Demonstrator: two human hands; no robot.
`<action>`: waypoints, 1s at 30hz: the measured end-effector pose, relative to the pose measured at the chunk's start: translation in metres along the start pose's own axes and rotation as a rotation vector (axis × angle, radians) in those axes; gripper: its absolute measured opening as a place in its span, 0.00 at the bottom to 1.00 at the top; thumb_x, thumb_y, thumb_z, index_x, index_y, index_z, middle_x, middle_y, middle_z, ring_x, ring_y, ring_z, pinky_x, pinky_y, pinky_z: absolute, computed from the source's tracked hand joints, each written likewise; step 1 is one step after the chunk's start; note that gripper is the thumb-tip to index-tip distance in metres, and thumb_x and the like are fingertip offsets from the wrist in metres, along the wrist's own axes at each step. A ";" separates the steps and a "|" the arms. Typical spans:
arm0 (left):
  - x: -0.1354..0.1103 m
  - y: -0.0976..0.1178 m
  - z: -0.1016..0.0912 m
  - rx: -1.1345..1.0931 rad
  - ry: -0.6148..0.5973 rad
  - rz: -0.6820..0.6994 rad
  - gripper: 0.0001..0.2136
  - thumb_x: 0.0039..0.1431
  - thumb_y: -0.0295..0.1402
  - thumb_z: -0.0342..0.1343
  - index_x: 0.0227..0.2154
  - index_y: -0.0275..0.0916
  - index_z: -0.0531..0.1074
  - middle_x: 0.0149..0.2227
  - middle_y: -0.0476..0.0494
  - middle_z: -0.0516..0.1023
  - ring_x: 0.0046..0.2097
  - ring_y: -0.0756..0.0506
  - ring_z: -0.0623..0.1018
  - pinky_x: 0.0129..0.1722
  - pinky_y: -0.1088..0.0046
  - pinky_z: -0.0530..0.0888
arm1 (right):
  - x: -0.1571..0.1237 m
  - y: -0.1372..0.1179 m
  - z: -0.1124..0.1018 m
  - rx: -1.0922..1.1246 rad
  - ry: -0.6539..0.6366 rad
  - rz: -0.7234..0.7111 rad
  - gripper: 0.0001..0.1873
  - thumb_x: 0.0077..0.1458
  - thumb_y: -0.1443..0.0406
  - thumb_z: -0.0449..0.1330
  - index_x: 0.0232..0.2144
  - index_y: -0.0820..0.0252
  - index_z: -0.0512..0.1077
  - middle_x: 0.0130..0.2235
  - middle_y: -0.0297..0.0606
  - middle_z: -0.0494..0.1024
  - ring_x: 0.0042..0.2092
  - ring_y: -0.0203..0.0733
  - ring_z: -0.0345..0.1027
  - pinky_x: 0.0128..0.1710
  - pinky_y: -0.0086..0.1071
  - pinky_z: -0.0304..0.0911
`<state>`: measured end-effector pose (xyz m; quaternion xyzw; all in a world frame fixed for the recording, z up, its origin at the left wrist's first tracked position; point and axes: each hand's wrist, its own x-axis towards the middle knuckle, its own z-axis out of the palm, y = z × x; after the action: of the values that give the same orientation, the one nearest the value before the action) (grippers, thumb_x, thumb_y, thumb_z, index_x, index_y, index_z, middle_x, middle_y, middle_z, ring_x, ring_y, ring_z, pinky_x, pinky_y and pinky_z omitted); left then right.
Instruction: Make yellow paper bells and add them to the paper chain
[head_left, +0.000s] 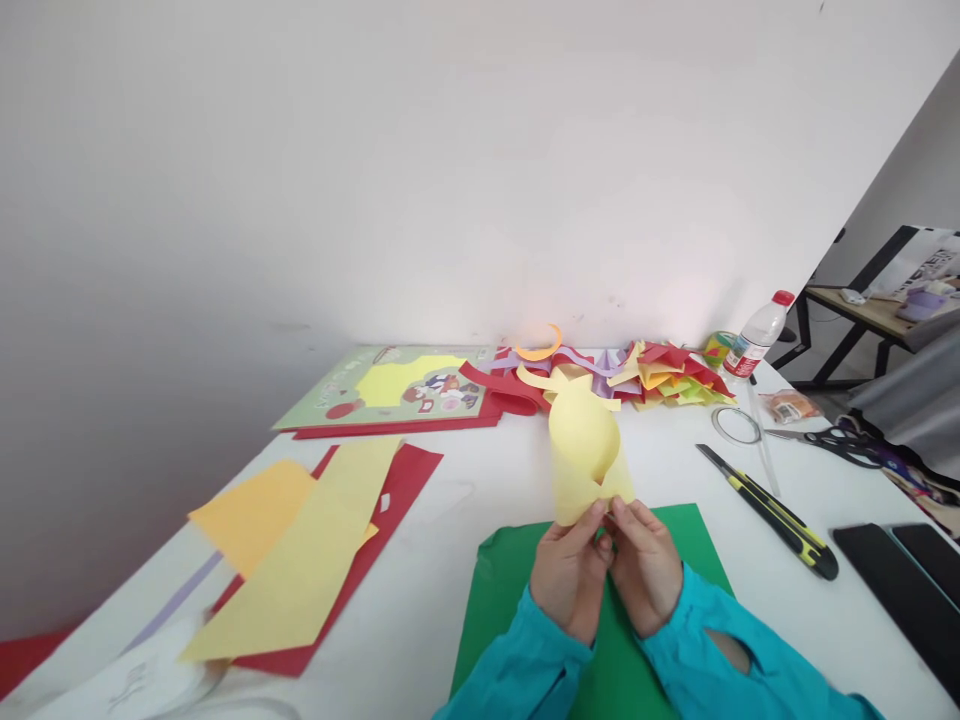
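Observation:
A piece of pale yellow paper [585,430], curled over into a rounded loop, stands up between my hands. My left hand [571,570] pinches its lower edge, thumb and fingers pressed together. Close beside it, my right hand [646,562] grips the same edge with thumb and fingertips. A small notch or slit shows in the paper just above the thumbs. Below both hands lies a green sheet [510,570] on the white table. Behind the loop, its top meets or overlaps a pile of cut coloured strips [517,390].
To the left lie yellow paper [300,560], orange paper [259,510] and red paper [412,480]. A craft-paper pack [337,390] sits by the wall. On the right are a utility knife [772,510], tape roll [736,425], scissors [840,442], bottle [759,335] and black phone-like slabs [892,590].

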<state>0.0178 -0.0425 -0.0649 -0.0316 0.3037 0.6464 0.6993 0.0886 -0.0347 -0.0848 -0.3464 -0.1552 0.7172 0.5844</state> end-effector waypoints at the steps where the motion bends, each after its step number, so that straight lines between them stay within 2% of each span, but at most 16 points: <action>1: 0.000 0.000 0.000 0.005 0.006 -0.012 0.05 0.47 0.18 0.61 0.27 0.32 0.75 0.26 0.46 0.78 0.26 0.53 0.75 0.20 0.82 0.69 | 0.000 -0.002 0.000 -0.001 -0.002 0.007 0.14 0.33 0.62 0.73 0.22 0.63 0.75 0.24 0.33 0.77 0.25 0.30 0.68 0.21 0.20 0.61; 3: 0.000 0.001 0.000 -0.011 0.002 -0.059 0.04 0.54 0.21 0.56 0.25 0.31 0.73 0.21 0.48 0.74 0.22 0.55 0.72 0.18 0.82 0.68 | 0.000 -0.006 0.001 -0.006 0.015 0.027 0.15 0.31 0.62 0.74 0.19 0.63 0.74 0.21 0.33 0.75 0.23 0.31 0.67 0.19 0.21 0.61; 5: -0.001 0.003 0.000 -0.075 -0.032 -0.151 0.12 0.61 0.27 0.50 0.23 0.31 0.70 0.17 0.52 0.68 0.17 0.57 0.67 0.15 0.83 0.65 | 0.000 -0.009 0.002 -0.010 0.025 0.053 0.16 0.30 0.61 0.74 0.19 0.64 0.73 0.20 0.33 0.75 0.22 0.31 0.67 0.17 0.21 0.62; 8: -0.002 0.007 0.000 -0.219 -0.104 -0.283 0.18 0.65 0.31 0.42 0.21 0.33 0.67 0.13 0.57 0.60 0.13 0.59 0.60 0.12 0.85 0.62 | 0.001 -0.010 0.003 0.027 0.045 0.071 0.16 0.30 0.62 0.74 0.20 0.64 0.73 0.22 0.33 0.75 0.24 0.32 0.68 0.17 0.21 0.63; 11: -0.004 0.010 -0.001 -0.333 -0.134 -0.345 0.20 0.67 0.32 0.37 0.22 0.33 0.67 0.13 0.58 0.60 0.12 0.60 0.61 0.13 0.85 0.64 | 0.001 -0.008 0.002 0.086 0.086 0.099 0.15 0.28 0.65 0.74 0.19 0.64 0.73 0.22 0.31 0.75 0.26 0.32 0.69 0.20 0.22 0.66; 14: -0.004 0.012 -0.004 -0.374 -0.172 -0.387 0.21 0.67 0.34 0.34 0.27 0.32 0.70 0.13 0.58 0.63 0.10 0.61 0.61 0.15 0.86 0.67 | 0.002 -0.007 0.002 0.099 0.056 0.114 0.14 0.30 0.66 0.74 0.21 0.64 0.74 0.25 0.33 0.76 0.28 0.32 0.69 0.22 0.21 0.66; 18: -0.004 0.012 -0.007 -0.375 -0.209 -0.375 0.22 0.68 0.35 0.33 0.32 0.30 0.71 0.12 0.57 0.64 0.10 0.60 0.62 0.16 0.85 0.68 | 0.001 -0.007 0.002 0.096 0.027 0.088 0.13 0.32 0.66 0.73 0.22 0.64 0.74 0.25 0.33 0.77 0.28 0.31 0.70 0.21 0.20 0.65; 23: -0.002 0.012 -0.009 -0.315 -0.267 -0.364 0.22 0.68 0.34 0.33 0.35 0.27 0.72 0.15 0.53 0.70 0.09 0.61 0.58 0.17 0.86 0.69 | 0.002 -0.008 0.001 0.089 -0.034 0.110 0.13 0.35 0.65 0.73 0.23 0.65 0.74 0.25 0.36 0.78 0.28 0.34 0.71 0.22 0.22 0.65; 27: -0.002 0.014 -0.008 -0.316 -0.223 -0.330 0.21 0.68 0.34 0.34 0.34 0.30 0.72 0.14 0.54 0.70 0.11 0.60 0.62 0.20 0.85 0.72 | 0.006 -0.010 -0.001 0.120 0.068 0.110 0.14 0.31 0.68 0.74 0.22 0.64 0.73 0.24 0.32 0.77 0.25 0.31 0.70 0.21 0.21 0.66; 30: -0.004 0.011 -0.008 -0.265 -0.174 -0.319 0.20 0.67 0.33 0.35 0.31 0.32 0.71 0.19 0.52 0.73 0.13 0.60 0.63 0.19 0.84 0.72 | 0.006 -0.009 -0.003 0.109 0.051 0.116 0.14 0.33 0.66 0.73 0.22 0.64 0.72 0.23 0.31 0.76 0.26 0.32 0.70 0.17 0.20 0.63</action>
<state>0.0048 -0.0473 -0.0660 -0.1151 0.1459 0.5621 0.8059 0.0961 -0.0272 -0.0831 -0.3409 -0.0807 0.7482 0.5635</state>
